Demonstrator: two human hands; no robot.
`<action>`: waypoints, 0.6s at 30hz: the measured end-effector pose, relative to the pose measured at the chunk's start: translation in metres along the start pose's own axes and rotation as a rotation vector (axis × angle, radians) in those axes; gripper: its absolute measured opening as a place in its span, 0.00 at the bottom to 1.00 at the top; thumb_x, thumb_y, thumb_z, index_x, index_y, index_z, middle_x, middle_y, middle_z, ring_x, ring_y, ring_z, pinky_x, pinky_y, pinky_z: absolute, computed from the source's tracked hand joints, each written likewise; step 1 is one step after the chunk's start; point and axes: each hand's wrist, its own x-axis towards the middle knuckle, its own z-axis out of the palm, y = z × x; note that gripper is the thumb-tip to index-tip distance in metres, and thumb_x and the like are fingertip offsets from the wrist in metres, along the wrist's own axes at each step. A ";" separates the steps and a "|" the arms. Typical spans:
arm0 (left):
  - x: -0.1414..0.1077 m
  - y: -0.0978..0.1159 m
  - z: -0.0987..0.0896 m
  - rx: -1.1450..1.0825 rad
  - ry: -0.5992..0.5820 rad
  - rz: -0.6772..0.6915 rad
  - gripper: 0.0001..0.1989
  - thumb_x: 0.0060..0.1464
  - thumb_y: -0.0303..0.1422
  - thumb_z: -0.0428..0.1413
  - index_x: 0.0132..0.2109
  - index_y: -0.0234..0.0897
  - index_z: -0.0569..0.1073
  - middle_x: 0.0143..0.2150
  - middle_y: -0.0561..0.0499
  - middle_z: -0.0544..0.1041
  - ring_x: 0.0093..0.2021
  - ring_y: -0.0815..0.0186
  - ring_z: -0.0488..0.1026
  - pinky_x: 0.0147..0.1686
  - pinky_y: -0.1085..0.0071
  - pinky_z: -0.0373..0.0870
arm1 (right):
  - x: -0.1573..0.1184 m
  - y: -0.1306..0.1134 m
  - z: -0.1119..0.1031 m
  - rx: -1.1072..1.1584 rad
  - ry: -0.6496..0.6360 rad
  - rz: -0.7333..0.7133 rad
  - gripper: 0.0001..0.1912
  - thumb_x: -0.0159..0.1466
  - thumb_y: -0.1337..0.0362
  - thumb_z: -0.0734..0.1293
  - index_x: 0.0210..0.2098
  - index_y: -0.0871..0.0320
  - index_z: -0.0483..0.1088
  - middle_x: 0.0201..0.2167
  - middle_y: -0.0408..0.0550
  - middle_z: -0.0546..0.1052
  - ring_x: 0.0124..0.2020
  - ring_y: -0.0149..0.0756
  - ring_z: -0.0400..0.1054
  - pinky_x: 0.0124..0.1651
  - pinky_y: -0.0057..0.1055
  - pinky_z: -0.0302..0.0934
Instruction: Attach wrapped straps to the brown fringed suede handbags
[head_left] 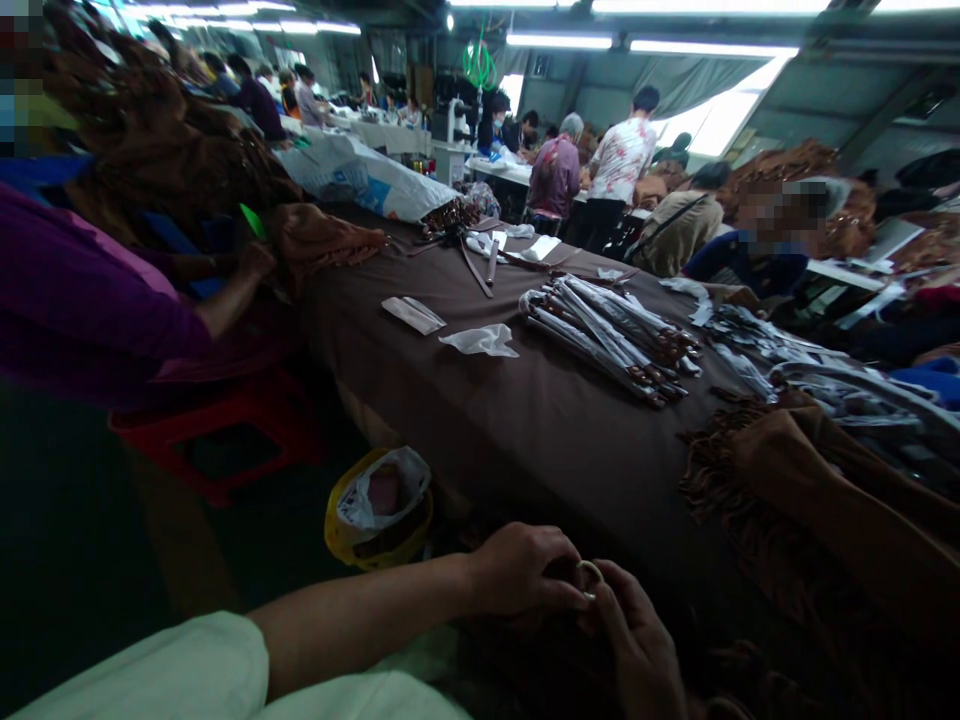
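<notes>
Ring-shaped piece [595,568], thin, curved, pale gold, partly hidden

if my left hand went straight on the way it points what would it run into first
Your left hand points toward your right hand, so likely the small pale ring at its fingers, then the right hand just behind it, though depth is unclear.

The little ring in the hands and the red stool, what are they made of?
The little ring: probably metal, pale gold and smooth-looking, since its curve catches light; plastic is possible. The red stool: likely molded plastic; its color is even and its edges look rounded.
</notes>
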 end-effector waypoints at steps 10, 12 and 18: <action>-0.004 -0.002 0.005 -0.118 0.056 -0.024 0.21 0.48 0.47 0.61 0.44 0.37 0.76 0.42 0.50 0.77 0.43 0.64 0.74 0.42 0.73 0.65 | -0.003 -0.019 -0.007 0.196 -0.181 0.094 0.20 0.55 0.47 0.70 0.34 0.57 0.75 0.20 0.40 0.68 0.22 0.31 0.60 0.24 0.25 0.56; -0.005 -0.003 0.006 -0.127 0.043 -0.005 0.19 0.48 0.46 0.62 0.43 0.38 0.77 0.42 0.50 0.77 0.43 0.64 0.74 0.43 0.72 0.65 | -0.006 -0.019 -0.003 0.185 -0.170 0.076 0.19 0.54 0.47 0.70 0.33 0.57 0.75 0.20 0.41 0.69 0.22 0.31 0.61 0.24 0.25 0.57; -0.004 -0.003 0.002 -0.135 0.010 0.063 0.20 0.50 0.46 0.60 0.45 0.38 0.77 0.43 0.48 0.77 0.45 0.63 0.73 0.45 0.72 0.65 | -0.021 -0.017 0.015 -0.081 0.180 -0.243 0.16 0.53 0.49 0.71 0.31 0.55 0.76 0.30 0.48 0.77 0.34 0.43 0.71 0.39 0.32 0.65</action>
